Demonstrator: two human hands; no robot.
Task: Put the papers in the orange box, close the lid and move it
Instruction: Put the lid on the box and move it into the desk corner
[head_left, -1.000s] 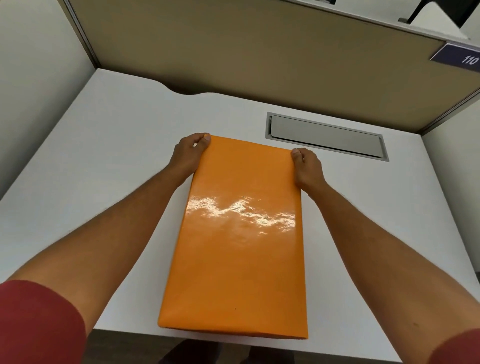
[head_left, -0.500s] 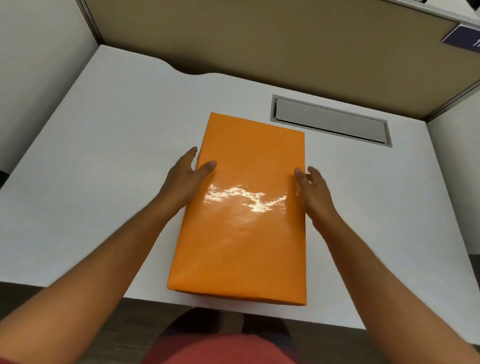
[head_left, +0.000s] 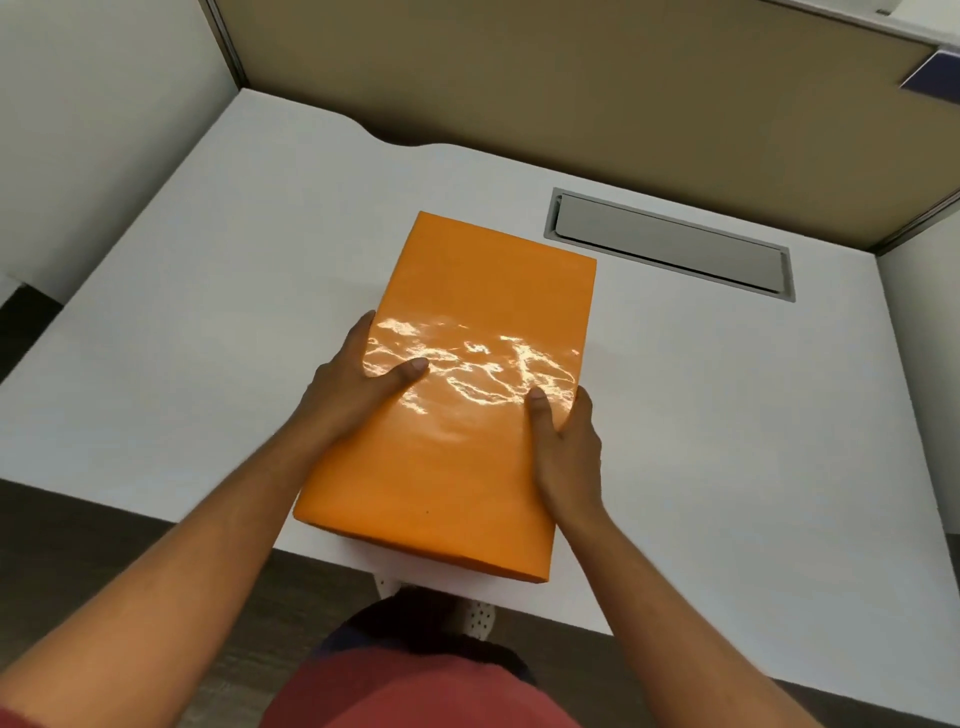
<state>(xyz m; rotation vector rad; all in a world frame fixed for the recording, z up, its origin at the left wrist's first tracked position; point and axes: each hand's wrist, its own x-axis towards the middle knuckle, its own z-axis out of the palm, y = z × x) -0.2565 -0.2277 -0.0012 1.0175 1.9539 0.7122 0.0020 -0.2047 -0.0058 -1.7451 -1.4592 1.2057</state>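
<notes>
The glossy orange box (head_left: 467, 291) lies lengthwise on the white desk (head_left: 208, 312), its lid down and its near end overhanging the desk's front edge. My left hand (head_left: 358, 384) grips its left side with the thumb lying on the lid. My right hand (head_left: 563, 447) grips the right side, thumb also on top. No papers are visible; the inside of the box is hidden.
A grey cable-tray cover (head_left: 670, 244) is set into the desk behind and to the right of the box. A tan partition (head_left: 519, 78) walls off the back, with white panels on both sides. Below the desk edge are my red shirt and the dark floor.
Both hands slid from the box's far corners back along its sides to the middle. The view has pulled back, and the box's near end now overhangs the desk edge.
</notes>
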